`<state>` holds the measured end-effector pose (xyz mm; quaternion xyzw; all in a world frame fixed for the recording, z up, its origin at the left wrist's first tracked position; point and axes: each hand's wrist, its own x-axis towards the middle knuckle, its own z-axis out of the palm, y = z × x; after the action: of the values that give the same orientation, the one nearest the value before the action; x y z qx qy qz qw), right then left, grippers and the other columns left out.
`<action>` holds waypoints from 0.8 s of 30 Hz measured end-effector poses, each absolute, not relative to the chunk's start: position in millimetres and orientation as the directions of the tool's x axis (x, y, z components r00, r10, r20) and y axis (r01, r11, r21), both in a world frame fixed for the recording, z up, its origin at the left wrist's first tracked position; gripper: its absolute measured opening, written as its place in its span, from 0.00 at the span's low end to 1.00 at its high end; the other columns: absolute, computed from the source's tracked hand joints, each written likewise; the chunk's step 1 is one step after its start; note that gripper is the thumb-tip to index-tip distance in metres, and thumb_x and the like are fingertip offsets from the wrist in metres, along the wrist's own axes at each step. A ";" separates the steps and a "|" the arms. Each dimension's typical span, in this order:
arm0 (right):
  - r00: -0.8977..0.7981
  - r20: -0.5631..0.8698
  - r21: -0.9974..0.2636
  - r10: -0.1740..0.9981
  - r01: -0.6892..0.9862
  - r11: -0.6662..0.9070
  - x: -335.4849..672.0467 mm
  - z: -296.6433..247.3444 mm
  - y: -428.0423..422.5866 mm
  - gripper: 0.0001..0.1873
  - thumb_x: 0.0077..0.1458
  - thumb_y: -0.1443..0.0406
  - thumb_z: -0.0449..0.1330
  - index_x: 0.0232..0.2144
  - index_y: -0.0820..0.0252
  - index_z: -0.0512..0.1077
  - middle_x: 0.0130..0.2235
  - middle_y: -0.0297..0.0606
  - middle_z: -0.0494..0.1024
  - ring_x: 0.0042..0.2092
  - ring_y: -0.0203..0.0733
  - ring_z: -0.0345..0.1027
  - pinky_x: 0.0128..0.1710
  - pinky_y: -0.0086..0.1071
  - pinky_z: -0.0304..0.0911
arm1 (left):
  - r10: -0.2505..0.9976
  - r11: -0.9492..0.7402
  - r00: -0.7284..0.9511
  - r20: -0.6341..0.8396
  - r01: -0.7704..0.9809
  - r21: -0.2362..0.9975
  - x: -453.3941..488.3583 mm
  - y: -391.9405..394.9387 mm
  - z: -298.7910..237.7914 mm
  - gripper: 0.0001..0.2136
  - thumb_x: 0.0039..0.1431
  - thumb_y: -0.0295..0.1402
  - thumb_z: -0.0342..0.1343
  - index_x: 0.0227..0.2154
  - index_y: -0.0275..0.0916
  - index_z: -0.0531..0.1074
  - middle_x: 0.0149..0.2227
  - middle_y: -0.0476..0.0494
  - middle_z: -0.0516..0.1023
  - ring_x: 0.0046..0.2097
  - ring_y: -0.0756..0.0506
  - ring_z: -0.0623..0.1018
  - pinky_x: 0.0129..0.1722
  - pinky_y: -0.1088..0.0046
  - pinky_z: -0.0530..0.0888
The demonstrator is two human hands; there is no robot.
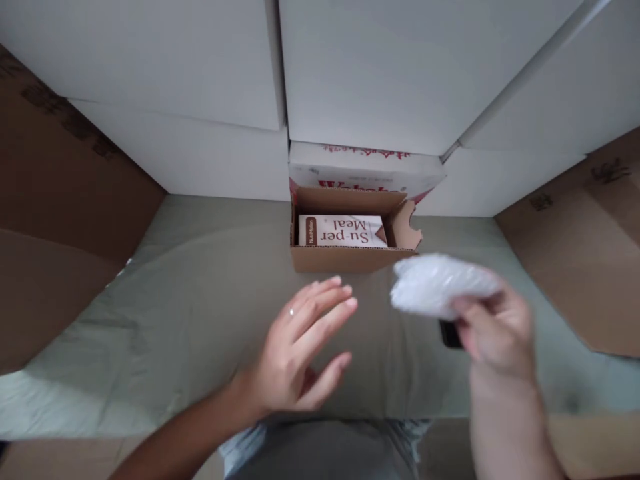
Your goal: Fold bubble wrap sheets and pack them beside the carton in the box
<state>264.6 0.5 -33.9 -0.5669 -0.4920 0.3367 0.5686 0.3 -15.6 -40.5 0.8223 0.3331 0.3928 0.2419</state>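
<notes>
A white, crinkled plastic-looking packet (435,287) is pinched in my right hand (500,327), held to the right in front of the open carton. What is inside it cannot be made out. My left hand (300,347) hovers over the cloth with its fingers stretched out and holds nothing. Just beyond both hands stands a small open cardboard box (345,260). Inside it lies a white carton printed "Su-per Meal" (340,230), which looks upside down from here. Some space shows at the right end of the cardboard box.
A greenish cloth (200,300) covers the surface. White boxes (400,67) are stacked behind, with a red-printed white box (365,167) among them. Brown cardboard stands at the left (60,220) and right (585,253). A small black object (450,335) lies partly behind my right hand.
</notes>
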 end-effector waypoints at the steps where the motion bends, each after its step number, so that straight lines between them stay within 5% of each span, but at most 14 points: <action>1: 0.358 0.254 -0.960 0.898 0.207 0.189 267.7 -19.3 20.2 0.17 0.42 0.63 0.68 0.37 0.56 0.74 0.36 0.38 0.78 0.36 0.40 0.72 0.37 0.35 0.69 | 0.719 -0.690 0.499 0.484 0.427 0.584 2.8 1.5 -27.1 0.23 0.59 0.32 0.50 0.59 0.40 0.60 0.57 0.36 0.67 0.61 0.38 0.64 0.61 0.57 0.60; 4: 0.294 0.334 -0.916 0.896 0.326 0.234 260.7 11.5 76.6 0.15 0.41 0.64 0.68 0.34 0.60 0.74 0.35 0.39 0.78 0.36 0.40 0.71 0.37 0.34 0.68 | 0.741 -0.670 0.552 0.382 0.573 0.472 21.8 53.4 -3.8 0.22 0.62 0.44 0.48 0.51 0.32 0.69 0.53 0.32 0.71 0.59 0.36 0.67 0.60 0.55 0.59; 7: 0.111 0.208 -0.914 0.972 0.376 0.152 243.9 16.0 112.7 0.15 0.45 0.62 0.65 0.36 0.60 0.71 0.35 0.37 0.78 0.36 0.40 0.72 0.36 0.35 0.68 | 0.781 -0.615 0.579 0.235 0.645 0.454 41.9 88.5 -4.2 0.30 0.57 0.55 0.48 0.40 0.27 0.75 0.42 0.27 0.77 0.49 0.31 0.75 0.58 0.48 0.57; 12: 0.012 0.044 -0.829 0.999 0.559 0.030 243.9 -4.9 128.8 0.20 0.47 0.63 0.60 0.45 0.59 0.65 0.33 0.37 0.77 0.32 0.41 0.72 0.29 0.35 0.67 | 0.804 -0.580 0.589 0.080 0.747 0.325 41.7 96.7 -15.1 0.34 0.53 0.62 0.44 0.22 0.31 0.76 0.23 0.36 0.76 0.32 0.38 0.78 0.57 0.48 0.57; 18: 0.002 0.020 -0.316 1.000 0.949 0.004 258.0 -0.5 121.5 0.15 0.49 0.64 0.57 0.42 0.57 0.68 0.35 0.40 0.78 0.35 0.46 0.72 0.33 0.36 0.64 | 0.797 -0.597 0.592 0.116 0.746 0.296 34.0 88.2 -18.0 0.33 0.51 0.63 0.45 0.21 0.34 0.75 0.22 0.39 0.75 0.30 0.41 0.77 0.57 0.50 0.58; 21: -0.034 0.041 -0.067 0.999 0.997 0.037 253.4 5.8 117.2 0.14 0.51 0.63 0.56 0.41 0.59 0.68 0.32 0.43 0.77 0.34 0.50 0.71 0.32 0.38 0.62 | 0.809 -0.581 0.573 0.128 0.748 0.320 36.3 88.5 -18.5 0.32 0.51 0.62 0.47 0.22 0.33 0.76 0.24 0.37 0.76 0.31 0.40 0.77 0.55 0.50 0.61; 24: -0.081 0.055 0.042 0.995 0.996 0.078 239.3 8.9 113.8 0.12 0.52 0.65 0.55 0.40 0.63 0.68 0.29 0.47 0.76 0.33 0.53 0.71 0.32 0.40 0.62 | 0.825 -0.556 0.552 0.120 0.753 0.352 37.4 88.4 -16.9 0.30 0.49 0.60 0.51 0.22 0.33 0.75 0.24 0.36 0.76 0.31 0.38 0.77 0.47 0.53 0.67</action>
<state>239.3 113.8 8.9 -0.6780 -0.7343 -0.0339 0.0059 37.4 88.4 -16.9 0.8712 0.4529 0.1370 0.1307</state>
